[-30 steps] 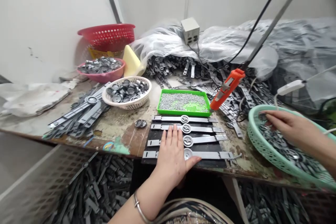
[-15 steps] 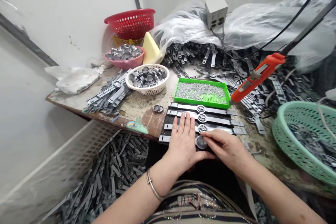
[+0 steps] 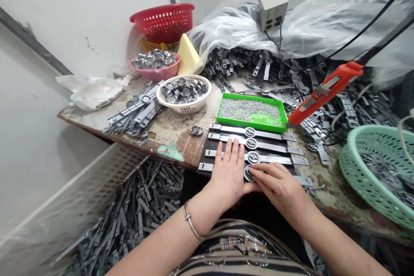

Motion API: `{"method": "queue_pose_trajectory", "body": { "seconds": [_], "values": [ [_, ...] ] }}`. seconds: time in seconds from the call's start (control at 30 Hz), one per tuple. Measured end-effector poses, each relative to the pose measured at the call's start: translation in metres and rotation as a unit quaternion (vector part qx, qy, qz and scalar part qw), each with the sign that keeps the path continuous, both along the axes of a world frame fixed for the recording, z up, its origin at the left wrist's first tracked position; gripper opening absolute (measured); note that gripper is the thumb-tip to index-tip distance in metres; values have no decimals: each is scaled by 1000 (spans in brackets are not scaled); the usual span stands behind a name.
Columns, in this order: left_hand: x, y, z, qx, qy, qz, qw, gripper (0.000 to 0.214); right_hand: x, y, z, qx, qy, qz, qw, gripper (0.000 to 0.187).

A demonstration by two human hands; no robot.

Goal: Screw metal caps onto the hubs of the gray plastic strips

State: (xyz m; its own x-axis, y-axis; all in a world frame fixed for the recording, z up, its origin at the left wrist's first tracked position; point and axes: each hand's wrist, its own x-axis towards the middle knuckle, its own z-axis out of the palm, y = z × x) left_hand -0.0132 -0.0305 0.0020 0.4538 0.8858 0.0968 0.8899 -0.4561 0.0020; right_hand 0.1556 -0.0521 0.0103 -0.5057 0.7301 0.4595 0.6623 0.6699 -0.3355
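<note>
Four-spoke wheel-like round centres mark several long grey plastic strips (image 3: pixel 271 147), lying side by side across a black board (image 3: pixel 204 159) at the table's front edge. My left hand (image 3: pixel 228 177) rests flat over the left halves of the nearer strips, fingers stretched out and thumb pointing right. At the centre of the nearest strip, my right hand (image 3: pixel 281 185) pinches a round grey disc (image 3: pixel 248 173) with its fingertips. My fingers partly cover that disc. Behind the strips stands a green tray (image 3: pixel 221 120) of tiny silvery pieces.
Left of the board are two loose round caps (image 3: pixel 196 130), a cream basket (image 3: pixel 181 109) of caps and a strip pile (image 3: pixel 137 114). A pink bowl (image 3: pixel 155 73) stands farther back. An orange-handled tool (image 3: pixel 326 92) hangs at right, above a mint basket (image 3: pixel 349 172).
My right fingertips have shifted slightly on the round disc of the nearest strip, uncovering more of the strip's right end. My left hand stays flat. The whole view has moved a little.
</note>
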Motion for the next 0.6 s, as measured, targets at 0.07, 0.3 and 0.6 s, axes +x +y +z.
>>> {"method": "queue_pose_trajectory", "body": {
  "seconds": [0.07, 0.3, 0.6],
  "values": [
    [1, 0, 0, -3, 2, -2, 1000, 107, 1, 3, -2, 3, 9, -1, 1000, 20],
    [1, 1, -2, -2, -7, 2, 1000, 99, 6, 2, 1, 1, -1, 31, 1000, 20],
    [0, 1, -4, -9, -9, 2, 1000, 99, -4, -5, 8, 23, -16, 51, 998, 18]
  ]
}}
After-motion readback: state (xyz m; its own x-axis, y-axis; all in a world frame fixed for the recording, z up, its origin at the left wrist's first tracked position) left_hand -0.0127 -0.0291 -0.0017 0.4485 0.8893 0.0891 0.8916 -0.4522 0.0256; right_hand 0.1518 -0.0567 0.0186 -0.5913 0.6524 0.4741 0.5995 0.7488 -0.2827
